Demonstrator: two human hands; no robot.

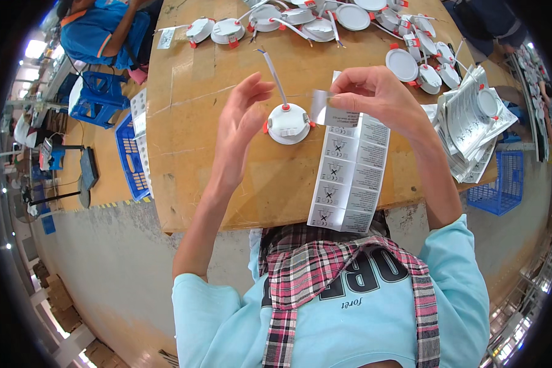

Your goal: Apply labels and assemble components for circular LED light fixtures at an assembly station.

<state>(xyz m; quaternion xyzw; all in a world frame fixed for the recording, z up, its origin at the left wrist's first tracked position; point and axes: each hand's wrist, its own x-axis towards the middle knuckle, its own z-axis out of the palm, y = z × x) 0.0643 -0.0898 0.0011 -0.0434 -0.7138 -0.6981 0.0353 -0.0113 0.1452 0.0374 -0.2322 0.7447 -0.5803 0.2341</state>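
A round white downlight [288, 126] with red clips and a white cable [275, 76] standing up from it rests on the table between my hands. My left hand [244, 110] is beside the lamp and its cable, fingers apart, holding nothing. Between thumb and fingers, my right hand [374, 95] pinches a small silver printed label [326, 110], just right of the lamp. Below that hand a strip of silver labels [349, 175] lies on the table, its lower end reaching the front edge.
Several more downlights [352, 17] crowd the table's far side and far right. A pile of label sheets [466, 132] lies at the right edge. Blue crates [497, 181] [127, 153] flank the table. At the far left a person in blue [98, 30] sits near blue stools [98, 98].
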